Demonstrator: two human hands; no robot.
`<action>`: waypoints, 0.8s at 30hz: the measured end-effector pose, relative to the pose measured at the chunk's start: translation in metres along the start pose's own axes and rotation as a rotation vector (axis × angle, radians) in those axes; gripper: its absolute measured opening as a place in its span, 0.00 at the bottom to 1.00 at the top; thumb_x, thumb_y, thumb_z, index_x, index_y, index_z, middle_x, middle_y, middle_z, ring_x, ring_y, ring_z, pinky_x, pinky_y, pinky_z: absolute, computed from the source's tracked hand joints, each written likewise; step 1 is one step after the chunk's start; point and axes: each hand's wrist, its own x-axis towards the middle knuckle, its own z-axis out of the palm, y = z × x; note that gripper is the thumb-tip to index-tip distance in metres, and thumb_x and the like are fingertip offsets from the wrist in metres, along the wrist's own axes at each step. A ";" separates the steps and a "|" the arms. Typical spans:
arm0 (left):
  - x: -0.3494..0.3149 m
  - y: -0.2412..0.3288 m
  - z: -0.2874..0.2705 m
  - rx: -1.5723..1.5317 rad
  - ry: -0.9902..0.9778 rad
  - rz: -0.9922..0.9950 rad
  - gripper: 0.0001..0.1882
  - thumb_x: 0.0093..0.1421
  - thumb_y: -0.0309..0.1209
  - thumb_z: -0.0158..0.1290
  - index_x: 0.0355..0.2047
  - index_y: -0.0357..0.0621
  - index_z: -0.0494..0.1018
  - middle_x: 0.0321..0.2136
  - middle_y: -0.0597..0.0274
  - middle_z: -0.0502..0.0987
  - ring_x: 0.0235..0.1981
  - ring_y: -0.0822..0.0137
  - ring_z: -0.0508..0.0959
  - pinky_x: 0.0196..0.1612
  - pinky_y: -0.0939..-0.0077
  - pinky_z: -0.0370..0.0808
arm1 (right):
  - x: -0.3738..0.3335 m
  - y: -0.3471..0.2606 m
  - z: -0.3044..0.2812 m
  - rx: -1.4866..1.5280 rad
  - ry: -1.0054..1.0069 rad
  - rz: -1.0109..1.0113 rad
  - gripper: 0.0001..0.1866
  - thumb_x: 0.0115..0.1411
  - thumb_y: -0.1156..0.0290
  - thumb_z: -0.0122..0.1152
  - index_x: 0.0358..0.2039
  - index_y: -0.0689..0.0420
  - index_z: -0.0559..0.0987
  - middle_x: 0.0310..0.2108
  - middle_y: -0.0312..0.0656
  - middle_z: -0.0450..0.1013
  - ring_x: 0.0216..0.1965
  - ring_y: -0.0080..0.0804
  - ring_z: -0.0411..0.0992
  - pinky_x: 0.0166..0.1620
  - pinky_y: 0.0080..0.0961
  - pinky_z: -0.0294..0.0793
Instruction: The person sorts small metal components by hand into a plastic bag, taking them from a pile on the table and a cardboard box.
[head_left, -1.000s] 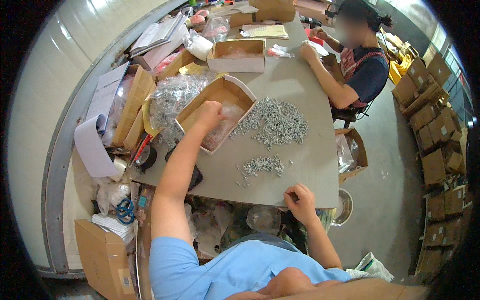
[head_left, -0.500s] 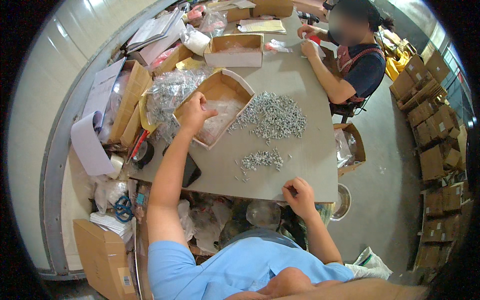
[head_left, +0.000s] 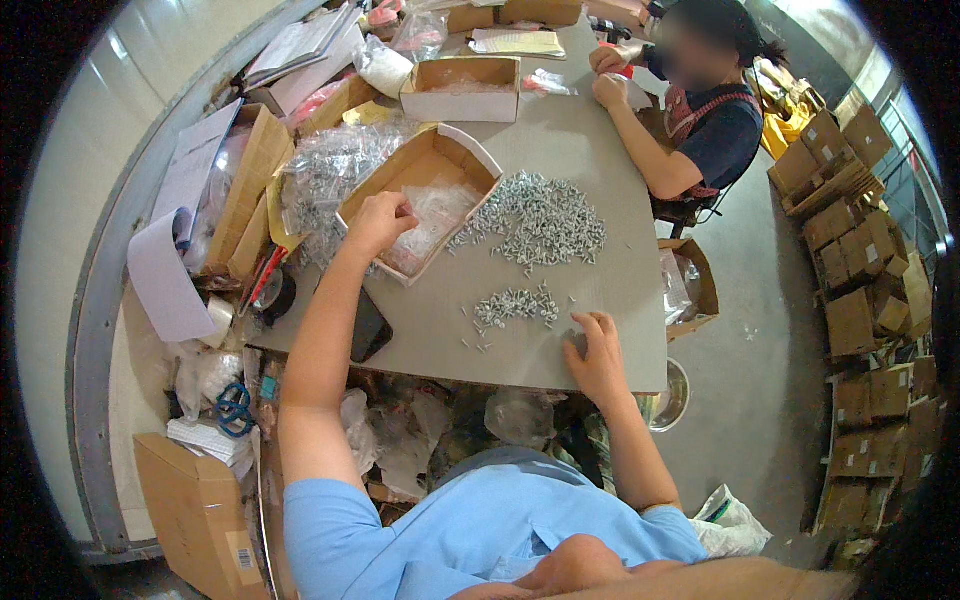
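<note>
My left hand (head_left: 378,224) reaches into a shallow cardboard box (head_left: 470,150) that holds small clear plastic bags (head_left: 440,215). Its fingers are drawn together against the bags; whether one is pinched between them I cannot make out. My right hand (head_left: 597,357) hovers at the near right of the table, fingers apart and nothing visible in them. Just left of it lies a small pile of silvery screws (head_left: 517,307). Beyond that, touching the box's right side, spreads a larger heap of the same screws (head_left: 545,220).
Filled clear bags (head_left: 335,175) crowd the table's left side, beside a dark flat object (head_left: 372,335). Another cardboard box (head_left: 460,105) stands farther back. A co-worker (head_left: 700,120) sits at the far right edge. On the floor are an open carton (head_left: 703,290) and a metal bowl (head_left: 676,395).
My left hand's fingers have closed in over the bags. My right hand has moved forward from the table edge toward the small screw pile and its curled fingers have opened.
</note>
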 end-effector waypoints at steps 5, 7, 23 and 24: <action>-0.012 0.033 -0.006 0.072 0.144 0.028 0.08 0.51 0.29 0.56 0.27 0.36 0.73 0.21 0.54 0.77 0.25 0.61 0.79 0.30 0.68 0.73 | 0.028 0.003 0.020 -0.160 0.011 -0.178 0.26 0.47 0.75 0.61 0.49 0.59 0.70 0.47 0.49 0.65 0.49 0.48 0.63 0.51 0.38 0.66; -0.022 0.035 -0.006 -0.035 0.152 0.005 0.09 0.52 0.29 0.56 0.30 0.36 0.73 0.24 0.52 0.77 0.27 0.58 0.79 0.32 0.67 0.73 | 0.029 -0.006 0.029 -0.112 -0.069 -0.187 0.24 0.48 0.74 0.61 0.49 0.59 0.71 0.47 0.51 0.65 0.50 0.50 0.62 0.53 0.39 0.65; -0.196 0.070 0.049 -0.777 -0.067 -0.101 0.08 0.52 0.30 0.61 0.27 0.37 0.77 0.18 0.68 0.75 0.18 0.79 0.69 0.21 0.82 0.65 | -0.004 -0.011 -0.002 0.040 -0.155 -0.061 0.25 0.46 0.76 0.63 0.48 0.57 0.73 0.44 0.46 0.68 0.44 0.43 0.69 0.47 0.31 0.70; -0.205 0.069 0.059 -0.869 -0.102 -0.156 0.08 0.52 0.29 0.61 0.27 0.37 0.77 0.18 0.70 0.75 0.18 0.78 0.69 0.22 0.82 0.65 | -0.004 -0.010 0.000 0.049 -0.150 -0.061 0.25 0.46 0.76 0.63 0.47 0.57 0.73 0.43 0.46 0.68 0.43 0.43 0.69 0.46 0.31 0.70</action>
